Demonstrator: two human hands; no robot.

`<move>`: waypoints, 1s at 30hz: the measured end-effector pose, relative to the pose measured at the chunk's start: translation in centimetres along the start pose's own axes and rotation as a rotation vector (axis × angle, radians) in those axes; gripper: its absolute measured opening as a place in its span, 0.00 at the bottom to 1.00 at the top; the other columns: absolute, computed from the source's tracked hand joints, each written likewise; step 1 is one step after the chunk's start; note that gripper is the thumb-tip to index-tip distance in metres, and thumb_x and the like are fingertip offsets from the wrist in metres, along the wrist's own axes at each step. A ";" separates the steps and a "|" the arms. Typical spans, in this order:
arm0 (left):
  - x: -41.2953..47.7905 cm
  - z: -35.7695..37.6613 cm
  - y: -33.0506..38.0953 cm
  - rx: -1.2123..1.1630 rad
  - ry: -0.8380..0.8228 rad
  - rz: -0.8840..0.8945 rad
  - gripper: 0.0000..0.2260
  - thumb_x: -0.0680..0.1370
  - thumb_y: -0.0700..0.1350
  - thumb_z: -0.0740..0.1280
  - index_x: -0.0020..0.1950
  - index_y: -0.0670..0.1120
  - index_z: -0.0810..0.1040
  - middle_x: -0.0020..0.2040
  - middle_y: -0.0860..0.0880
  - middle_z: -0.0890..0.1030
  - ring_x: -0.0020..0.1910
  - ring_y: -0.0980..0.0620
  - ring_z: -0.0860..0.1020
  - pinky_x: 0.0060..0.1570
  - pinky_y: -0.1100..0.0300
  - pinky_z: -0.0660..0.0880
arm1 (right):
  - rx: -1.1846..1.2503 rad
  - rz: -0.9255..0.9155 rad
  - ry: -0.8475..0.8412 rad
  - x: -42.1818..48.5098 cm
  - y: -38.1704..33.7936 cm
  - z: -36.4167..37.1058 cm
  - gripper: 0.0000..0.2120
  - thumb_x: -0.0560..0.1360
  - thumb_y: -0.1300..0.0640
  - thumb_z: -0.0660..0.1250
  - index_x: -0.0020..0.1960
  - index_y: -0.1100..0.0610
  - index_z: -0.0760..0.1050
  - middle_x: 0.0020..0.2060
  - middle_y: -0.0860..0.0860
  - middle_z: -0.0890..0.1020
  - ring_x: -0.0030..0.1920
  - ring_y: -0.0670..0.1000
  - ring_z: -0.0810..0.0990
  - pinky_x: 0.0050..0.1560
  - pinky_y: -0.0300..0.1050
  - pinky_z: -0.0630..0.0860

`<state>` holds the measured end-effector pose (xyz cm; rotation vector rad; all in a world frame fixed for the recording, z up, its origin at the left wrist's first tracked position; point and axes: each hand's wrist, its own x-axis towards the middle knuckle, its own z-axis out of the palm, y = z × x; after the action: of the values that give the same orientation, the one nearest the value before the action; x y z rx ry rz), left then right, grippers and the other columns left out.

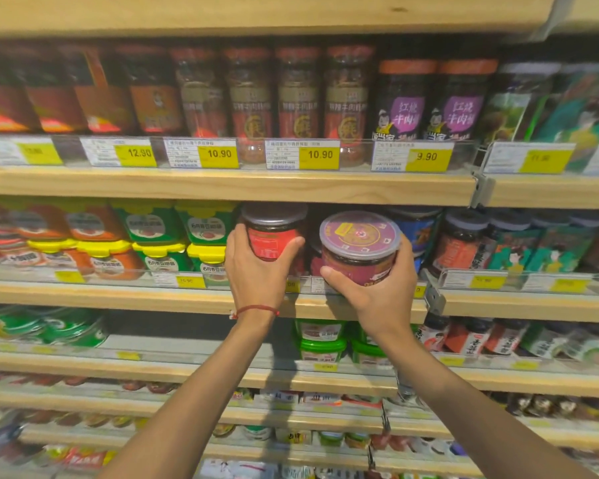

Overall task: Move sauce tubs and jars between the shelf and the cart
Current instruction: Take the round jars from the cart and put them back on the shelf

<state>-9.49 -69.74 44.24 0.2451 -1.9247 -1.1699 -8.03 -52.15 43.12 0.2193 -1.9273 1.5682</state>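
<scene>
A jar [274, 236] was held by the left grip [256, 276] at the middle shelf [135, 297] front. A tub [358, 248] was clasped by the right grip [382, 293], just beside it, tilted forward.

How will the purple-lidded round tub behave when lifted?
The purple-lidded tub looks full, so probably heavy for its size. Its smooth plastic wall may slip in the right hand, which grips it tilted. Laid on its side, it would likely roll.
</scene>
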 end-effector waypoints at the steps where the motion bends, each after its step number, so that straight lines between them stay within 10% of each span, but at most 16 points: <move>1: -0.3 0.1 0.0 0.010 0.005 0.008 0.34 0.67 0.63 0.79 0.63 0.45 0.74 0.59 0.47 0.74 0.58 0.51 0.73 0.61 0.57 0.74 | 0.002 0.005 -0.003 0.0 0.0 -0.1 0.50 0.59 0.36 0.84 0.74 0.51 0.69 0.65 0.48 0.78 0.67 0.52 0.78 0.67 0.59 0.77; 4: -1.0 0.4 0.2 -0.014 0.021 -0.028 0.36 0.67 0.59 0.81 0.68 0.45 0.74 0.63 0.46 0.68 0.58 0.58 0.68 0.60 0.72 0.66 | 0.025 0.024 -0.006 -0.1 0.0 -0.1 0.49 0.58 0.36 0.84 0.73 0.50 0.69 0.64 0.48 0.79 0.66 0.53 0.79 0.66 0.59 0.78; 21: -0.7 1.8 0.6 0.087 0.038 -0.161 0.35 0.75 0.57 0.74 0.74 0.41 0.67 0.70 0.43 0.74 0.69 0.42 0.72 0.63 0.50 0.72 | 0.068 0.057 -0.050 -0.5 -0.5 -0.6 0.47 0.59 0.38 0.84 0.73 0.49 0.70 0.63 0.45 0.79 0.65 0.47 0.79 0.65 0.55 0.79; 30: -2.9 -0.4 0.5 -0.120 0.030 -0.093 0.28 0.79 0.44 0.70 0.77 0.46 0.65 0.73 0.48 0.69 0.72 0.51 0.70 0.71 0.52 0.70 | 0.114 0.093 -0.047 -0.9 -0.9 -0.7 0.48 0.58 0.38 0.85 0.72 0.48 0.70 0.63 0.45 0.80 0.65 0.48 0.80 0.64 0.56 0.80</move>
<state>-7.28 -68.17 43.14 0.2886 -1.8265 -1.3307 -6.65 -51.98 43.43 0.2196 -1.9100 1.7508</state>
